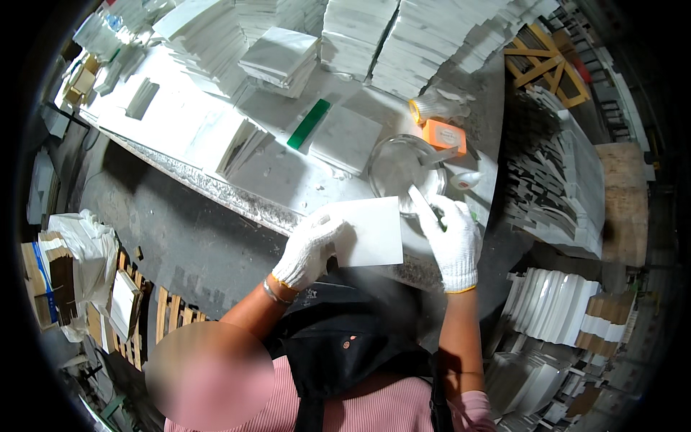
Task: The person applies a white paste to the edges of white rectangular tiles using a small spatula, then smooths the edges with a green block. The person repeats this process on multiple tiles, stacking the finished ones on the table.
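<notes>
My left hand [314,246], in a white knit glove, is closed on the edge of a square white tile [374,232], its pale face turned up at the table's near edge. My right hand [452,234], also gloved, grips a flat pale strip-like tool [424,206], whose exact kind I cannot make out. The tool's far end is over the near rim of a round pan [394,167] with whitish material in it. Across the pan's right side lies a flat scraper-like blade [439,155]. An orange box [444,137] stands just beyond the pan.
A stack of square tiles [347,138] and a green strip [309,123] lie left of the pan. A spare glove [440,105] and a small white bottle-like item [466,180] are to its right. Tall tile stacks [425,39] line the back; more slabs [568,180] stand right of the table.
</notes>
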Available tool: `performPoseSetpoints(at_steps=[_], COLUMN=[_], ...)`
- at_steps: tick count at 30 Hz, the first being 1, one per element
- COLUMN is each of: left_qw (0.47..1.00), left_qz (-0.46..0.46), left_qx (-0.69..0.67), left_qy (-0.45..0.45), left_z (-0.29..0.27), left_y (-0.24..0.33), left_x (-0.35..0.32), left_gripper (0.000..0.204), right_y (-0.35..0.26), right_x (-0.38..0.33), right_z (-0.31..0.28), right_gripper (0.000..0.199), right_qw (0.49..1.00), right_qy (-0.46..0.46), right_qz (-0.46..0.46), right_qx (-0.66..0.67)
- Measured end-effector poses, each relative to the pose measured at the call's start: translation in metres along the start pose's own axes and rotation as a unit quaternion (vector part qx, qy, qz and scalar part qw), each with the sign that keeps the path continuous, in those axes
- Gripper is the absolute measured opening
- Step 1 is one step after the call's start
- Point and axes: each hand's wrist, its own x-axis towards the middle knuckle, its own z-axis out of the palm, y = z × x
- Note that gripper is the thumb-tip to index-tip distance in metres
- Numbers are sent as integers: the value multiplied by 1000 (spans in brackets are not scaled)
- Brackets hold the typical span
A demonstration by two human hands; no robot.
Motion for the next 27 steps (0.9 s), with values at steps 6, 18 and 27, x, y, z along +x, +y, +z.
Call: performPoseSetpoints(at_steps=[6, 18, 27], left_qw=[1000, 995, 996], left_qz=[-6, 59, 62], left_qx=[16, 72, 57], left_qy=[-14, 25, 14], left_z=[1, 11, 14], left_y=[5, 7, 9], left_x=[6, 23, 26], left_gripper=[35, 38, 36], right_y=[16, 36, 29], right_x=[2, 23, 33], right_z=[21, 3, 1], right_gripper=[21, 15, 27], right_qw=[999, 984, 925], right_qy=[-30, -30, -102], right_qz=[16, 77, 174], right_qx=[21, 157, 322])
